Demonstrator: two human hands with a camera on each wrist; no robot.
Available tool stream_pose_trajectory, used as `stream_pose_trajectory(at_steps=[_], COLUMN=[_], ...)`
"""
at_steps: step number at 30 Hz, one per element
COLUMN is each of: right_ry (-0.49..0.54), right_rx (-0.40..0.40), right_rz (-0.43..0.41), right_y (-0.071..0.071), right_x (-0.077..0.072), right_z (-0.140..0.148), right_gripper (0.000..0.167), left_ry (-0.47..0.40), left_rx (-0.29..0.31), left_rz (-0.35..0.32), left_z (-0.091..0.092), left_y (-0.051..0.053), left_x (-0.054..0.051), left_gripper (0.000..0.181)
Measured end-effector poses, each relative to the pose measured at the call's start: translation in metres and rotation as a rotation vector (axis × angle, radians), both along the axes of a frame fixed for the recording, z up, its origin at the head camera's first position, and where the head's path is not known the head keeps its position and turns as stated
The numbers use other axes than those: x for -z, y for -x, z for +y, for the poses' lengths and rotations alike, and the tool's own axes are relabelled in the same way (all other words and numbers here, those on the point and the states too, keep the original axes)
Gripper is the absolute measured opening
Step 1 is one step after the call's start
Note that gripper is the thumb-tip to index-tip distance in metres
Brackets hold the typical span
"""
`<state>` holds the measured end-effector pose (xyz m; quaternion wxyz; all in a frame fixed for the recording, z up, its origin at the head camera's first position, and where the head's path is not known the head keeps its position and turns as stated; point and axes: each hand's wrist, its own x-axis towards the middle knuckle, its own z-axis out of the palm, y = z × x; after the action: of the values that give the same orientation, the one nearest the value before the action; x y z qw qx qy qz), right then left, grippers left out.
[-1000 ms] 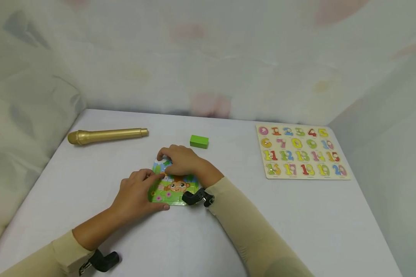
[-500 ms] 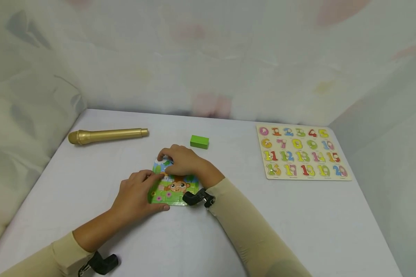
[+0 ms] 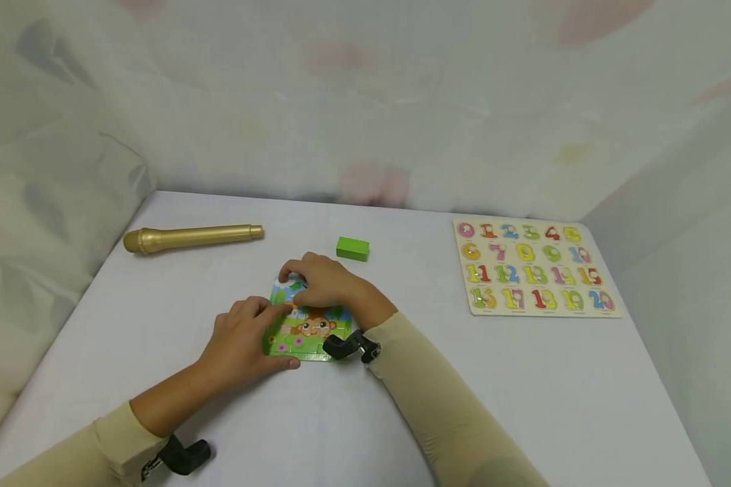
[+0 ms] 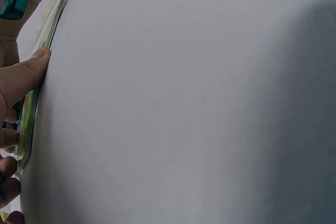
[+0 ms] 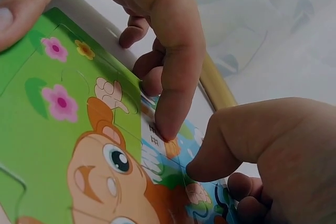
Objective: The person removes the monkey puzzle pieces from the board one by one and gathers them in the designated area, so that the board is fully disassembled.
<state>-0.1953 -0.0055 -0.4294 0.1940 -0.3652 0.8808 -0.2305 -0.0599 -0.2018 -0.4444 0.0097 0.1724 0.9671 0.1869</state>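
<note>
- 1 puzzle (image 3: pixel 309 346), flat on the desk (image 3: pixel 524 392) a bit left of centre, between the two hands.
- 2 hands, both clamped on it. Left hand (image 3: pixel 237 341) grips the near left corner: thumb at the near edge, index tip down on the picture. Right hand (image 3: pixel 324 283) has its fingers curled at the far edge, thumb on the face. They're close, though I can't tell if they touch.
- 1 gold mic (image 3: pixel 195 238) lying back left, 1 green block (image 3: pixel 352 249) just past the right hand.
- 1 number board (image 3: pixel 564 260) off to the right, well apart, with 21 numbers, 0 through 20.
- 2 tan sleeves (image 3: pixel 451 399), both cut off by the frame, and 2 black wrist mounts (image 3: pixel 183 456). The one on the right wrist hides the puzzle's near right corner.
- Can't count the puzzle pieces, fingers cover too much. The monkey (image 5: pixel 123 179) gets cropped in the right wrist view, and the left wrist one only gets the puzzle edge-on.
- Vs a second ago: basically nothing. Same grip, same spots for everything on the desk, the head view just drifted a touch.
</note>
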Motion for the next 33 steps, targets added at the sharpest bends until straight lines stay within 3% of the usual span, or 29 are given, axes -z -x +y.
stream_pose_trajectory(at_steps=[33], right_ry=[-0.078], right_rx=[0.018], right_rz=[0.022], right_y=[-0.0043], right_x=[-0.0075], right_z=[-0.0066], right_gripper=[0.047], left_ry=[-0.018], left_rx=[0.015], left_rz=[0.009], left_z=[0.0002], left_y=[0.0007], left_x=[-0.0004], left_gripper=[0.089])
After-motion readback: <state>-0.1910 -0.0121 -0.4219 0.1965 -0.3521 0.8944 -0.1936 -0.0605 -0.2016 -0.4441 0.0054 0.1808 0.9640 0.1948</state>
